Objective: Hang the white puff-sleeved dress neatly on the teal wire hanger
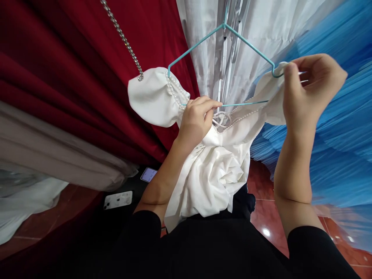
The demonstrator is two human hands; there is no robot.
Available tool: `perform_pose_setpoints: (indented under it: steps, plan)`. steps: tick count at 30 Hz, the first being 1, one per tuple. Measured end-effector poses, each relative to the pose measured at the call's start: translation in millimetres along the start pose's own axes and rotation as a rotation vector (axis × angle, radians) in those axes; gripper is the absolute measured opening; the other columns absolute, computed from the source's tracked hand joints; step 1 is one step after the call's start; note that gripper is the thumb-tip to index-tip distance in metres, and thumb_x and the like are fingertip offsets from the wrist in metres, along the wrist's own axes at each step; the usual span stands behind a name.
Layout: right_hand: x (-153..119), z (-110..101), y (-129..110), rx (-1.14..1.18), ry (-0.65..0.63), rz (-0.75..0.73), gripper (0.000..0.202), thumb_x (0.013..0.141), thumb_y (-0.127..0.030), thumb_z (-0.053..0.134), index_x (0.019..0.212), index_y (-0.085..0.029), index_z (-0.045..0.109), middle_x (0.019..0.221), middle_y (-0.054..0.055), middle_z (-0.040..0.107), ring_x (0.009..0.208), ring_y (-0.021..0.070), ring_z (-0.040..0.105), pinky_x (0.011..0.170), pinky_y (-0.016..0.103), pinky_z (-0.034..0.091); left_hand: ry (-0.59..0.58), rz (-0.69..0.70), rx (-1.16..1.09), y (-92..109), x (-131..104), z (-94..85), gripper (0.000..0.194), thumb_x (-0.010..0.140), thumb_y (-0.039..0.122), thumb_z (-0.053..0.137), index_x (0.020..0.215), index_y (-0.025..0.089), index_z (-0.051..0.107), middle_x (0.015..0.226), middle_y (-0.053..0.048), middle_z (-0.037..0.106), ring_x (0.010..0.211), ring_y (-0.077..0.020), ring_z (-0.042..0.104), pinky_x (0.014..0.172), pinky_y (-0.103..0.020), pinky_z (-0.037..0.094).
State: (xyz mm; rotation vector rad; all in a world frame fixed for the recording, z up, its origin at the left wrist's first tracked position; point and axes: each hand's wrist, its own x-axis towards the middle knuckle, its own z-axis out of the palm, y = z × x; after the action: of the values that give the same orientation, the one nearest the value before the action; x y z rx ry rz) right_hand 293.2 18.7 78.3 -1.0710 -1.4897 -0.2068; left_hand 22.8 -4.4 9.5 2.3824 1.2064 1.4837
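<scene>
A white dress point(215, 174) with pearl trim along its neckline and puffed sleeves hangs on a thin light-blue hanger point(197, 45). My left hand point(197, 118) is closed over the neckline, its fingertips at the hanger's lower bar. At the other shoulder, my right hand point(315, 87) pinches the white fabric with thumb and fingers beside the hanger's end hook. The left-side sleeve point(157, 97) hangs over its hanger corner. White cords point(222, 119) lie inside the neckline, and the skirt is gathered in folds below. My left palm is hidden.
Red fabric point(139, 35) hangs at the left, with a beaded chain point(122, 37) before it. Blue tulle point(343, 143) fills the right, and white cloth point(267, 35) hangs behind near a metal rack point(223, 66). Two phones, one white point(117, 200) and one with its screen lit point(148, 174), lie at lower left.
</scene>
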Motion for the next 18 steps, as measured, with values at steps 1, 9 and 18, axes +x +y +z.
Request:
perform_pose_setpoints:
  steps: [1, 9, 18]
  plan:
    - [-2, 4, -6, -0.012, -0.035, -0.018, 0.020, 0.104, -0.042, 0.074, 0.090, -0.027, 0.075, 0.093, 0.008, 0.079, 0.081, 0.0274, 0.074, 0.071, 0.048, 0.058, -0.001, 0.000, 0.019, -1, 0, 0.8, 0.037, 0.100, 0.002, 0.054, 0.110, 0.024, 0.083, 0.105, -0.004, 0.081, 0.101, -0.0233, 0.076, 0.095, -0.038, 0.056]
    - [-56, 65, -22, 0.085, -0.497, -0.331, 0.027, 0.112, -0.043, 0.051, 0.126, -0.029, 0.069, 0.121, 0.009, 0.076, 0.115, 0.0302, 0.069, 0.103, 0.053, 0.056, -0.146, -0.038, 0.155, 9, 2, -4.2, 0.037, 0.104, 0.008, 0.055, 0.131, 0.020, 0.077, 0.138, -0.010, 0.077, 0.132, -0.0317, 0.071, 0.121, -0.050, 0.051]
    - [-80, 81, -7, 0.114, -0.430, -0.248, 0.024, 0.112, -0.033, 0.047, 0.121, -0.028, 0.069, 0.110, 0.005, 0.077, 0.101, 0.0263, 0.068, 0.104, 0.052, 0.052, -0.640, 0.003, -0.005, 47, -11, -75.9, 0.078, 0.090, 0.025, 0.088, 0.160, 0.041, 0.059, 0.156, -0.003, 0.069, 0.133, -0.0368, 0.074, 0.102, -0.044, 0.067]
